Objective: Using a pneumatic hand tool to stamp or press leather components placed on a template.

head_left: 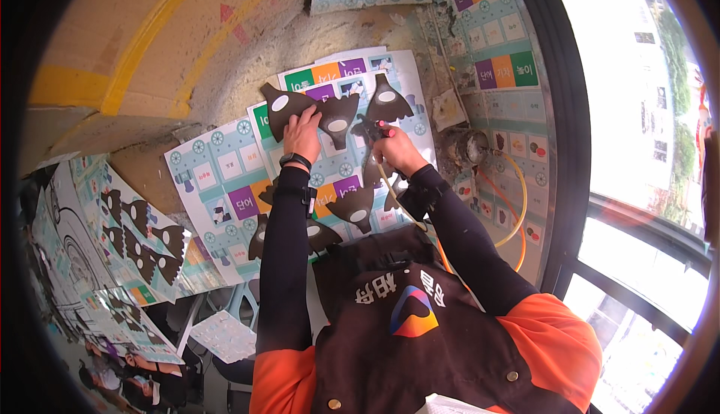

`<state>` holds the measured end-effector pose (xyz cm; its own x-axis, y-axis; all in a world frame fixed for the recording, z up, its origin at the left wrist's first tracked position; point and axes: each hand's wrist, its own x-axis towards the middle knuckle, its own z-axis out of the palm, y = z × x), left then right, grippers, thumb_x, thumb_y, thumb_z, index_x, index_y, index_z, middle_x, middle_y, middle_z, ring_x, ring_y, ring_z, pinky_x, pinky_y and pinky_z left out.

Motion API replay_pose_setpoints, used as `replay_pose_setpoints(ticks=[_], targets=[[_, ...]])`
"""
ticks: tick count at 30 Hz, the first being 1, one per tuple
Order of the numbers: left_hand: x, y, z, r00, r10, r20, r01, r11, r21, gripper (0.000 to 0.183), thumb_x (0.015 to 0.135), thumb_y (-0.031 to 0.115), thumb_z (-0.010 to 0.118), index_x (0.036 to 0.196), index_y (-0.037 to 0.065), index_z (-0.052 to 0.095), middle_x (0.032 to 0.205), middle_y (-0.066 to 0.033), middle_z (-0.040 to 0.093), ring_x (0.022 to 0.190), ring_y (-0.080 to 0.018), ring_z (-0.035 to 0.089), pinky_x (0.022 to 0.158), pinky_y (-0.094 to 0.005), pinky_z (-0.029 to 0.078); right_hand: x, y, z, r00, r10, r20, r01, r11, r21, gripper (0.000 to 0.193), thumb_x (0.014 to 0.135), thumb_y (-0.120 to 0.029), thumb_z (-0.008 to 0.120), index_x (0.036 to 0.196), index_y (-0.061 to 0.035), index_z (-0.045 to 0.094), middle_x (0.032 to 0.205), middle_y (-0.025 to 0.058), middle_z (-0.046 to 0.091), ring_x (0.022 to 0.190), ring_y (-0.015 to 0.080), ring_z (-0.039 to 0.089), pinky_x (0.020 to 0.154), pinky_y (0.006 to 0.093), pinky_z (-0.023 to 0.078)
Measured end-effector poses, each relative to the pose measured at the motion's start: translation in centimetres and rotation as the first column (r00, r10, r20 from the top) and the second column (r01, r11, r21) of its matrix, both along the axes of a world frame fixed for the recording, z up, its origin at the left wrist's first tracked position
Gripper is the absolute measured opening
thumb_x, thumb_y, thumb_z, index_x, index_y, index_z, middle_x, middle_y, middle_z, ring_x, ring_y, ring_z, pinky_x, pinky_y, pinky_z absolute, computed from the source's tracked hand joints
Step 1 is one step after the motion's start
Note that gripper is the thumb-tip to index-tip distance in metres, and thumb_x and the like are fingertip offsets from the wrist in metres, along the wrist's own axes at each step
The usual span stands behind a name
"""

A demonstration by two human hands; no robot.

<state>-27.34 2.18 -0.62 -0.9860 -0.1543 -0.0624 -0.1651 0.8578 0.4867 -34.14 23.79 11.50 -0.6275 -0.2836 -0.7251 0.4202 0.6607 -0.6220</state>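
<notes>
My right hand [397, 150] is closed round a small spray gun [367, 130] with a red knob, and a pale hose trails from it. The nozzle is near a dark brown fan-shaped piece [349, 106] with a jagged edge and a white oval. My left hand [301, 138] lies on the sheets with its fingers stretched out, touching the edge of another dark piece [271, 120]. A third such piece [382, 108] is at the far right, beyond the spray gun. Nearer me, more dark pieces [354, 208] lie on the printed sheets [206, 170], partly hidden by my arms.
A large cardboard box [172, 31] stands at the far left. At right are a dirty round can [463, 146], yellow and orange hoses [523, 211], and a window frame [551, 114]. Further sheets with dark pieces [142, 238] lie at left, near a light blue stool [241, 305].
</notes>
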Motion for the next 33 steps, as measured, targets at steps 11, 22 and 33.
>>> replay_pose_setpoints(ticks=[11, 22, 33], targets=[[1.4, -1.4, 0.8, 0.588, 0.801, 0.116, -0.772, 0.598, -0.214, 0.042, 0.082, 0.028, 0.077, 0.104, 0.0, 0.056, 0.106, -0.0157, 0.062, 0.104, -0.0339, 0.06, 0.088, -0.043, 0.05, 0.7, 0.1, 4.1, 0.994, -0.074, 0.075, 0.092, 0.959, -0.268, 0.037, 0.074, -0.007, 0.058, 0.11, 0.0001, 0.063, 0.087, 0.007, 0.071, 0.069, 0.0134, 0.064, 0.044, 0.0288, 0.048], [1.5, -2.6, -1.9, 0.697, 0.711, 0.094, -0.678, 0.696, -0.237, 0.043, 0.08, 0.026, 0.08, 0.103, -0.002, 0.056, 0.104, -0.0163, 0.06, 0.1, -0.0305, 0.063, 0.084, -0.0366, 0.053, 3.2, -5.2, 5.3, 1.0, -0.02, 0.0, 0.019, 0.976, -0.219, 0.027, 0.077, -0.007, 0.058, 0.104, -0.0033, 0.062, 0.087, 0.0048, 0.072, 0.08, 0.012, 0.066, 0.051, 0.0272, 0.05], [3.7, -6.2, -1.3, 0.734, 0.512, 0.447, -0.572, 0.82, -0.001, 0.031, 0.086, 0.028, 0.072, 0.105, 0.004, 0.07, 0.112, -0.017, 0.064, 0.111, -0.034, 0.06, 0.091, -0.0404, 0.051, 3.3, -8.7, 7.2, 0.999, 0.009, -0.054, -0.018, 0.986, -0.165, 0.027, 0.077, -0.005, 0.056, 0.102, -0.002, 0.063, 0.084, 0.0036, 0.071, 0.078, 0.0108, 0.065, 0.051, 0.026, 0.049]])
